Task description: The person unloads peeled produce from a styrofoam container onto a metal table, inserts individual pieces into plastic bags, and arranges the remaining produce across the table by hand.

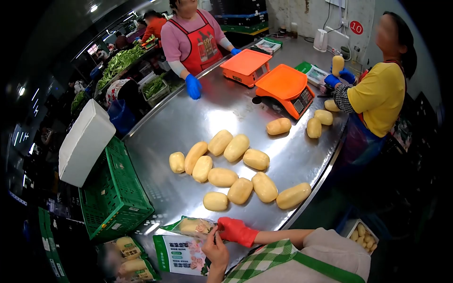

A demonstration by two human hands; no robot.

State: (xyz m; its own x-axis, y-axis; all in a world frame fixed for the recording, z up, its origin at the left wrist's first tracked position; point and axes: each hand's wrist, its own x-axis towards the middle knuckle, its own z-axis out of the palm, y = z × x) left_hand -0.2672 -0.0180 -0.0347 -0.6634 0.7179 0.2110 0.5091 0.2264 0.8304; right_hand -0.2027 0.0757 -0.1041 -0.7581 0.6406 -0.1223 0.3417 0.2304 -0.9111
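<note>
At the near edge of the metal table, my right hand (237,231), in a red glove, is closed on the top edge of a clear-and-green plastic bag (191,225) with a pale lotus root piece inside. Bare and pinching, my left hand (217,252) is at the same edge of this bag. Below it lies a flat printed bag (181,254) with a green band and pink flower pictures, partly under my left wrist. Several peeled lotus root pieces (240,190) are spread over the table beyond my hands.
Filled bags (130,259) lie at the lower left, by a green crate (115,193) with a white foam box (87,141) above it. Two orange scales (283,87) stand across the steel table (155,137). Blue-gloved co-workers stand at the far and right sides; one holds a lotus root (338,65).
</note>
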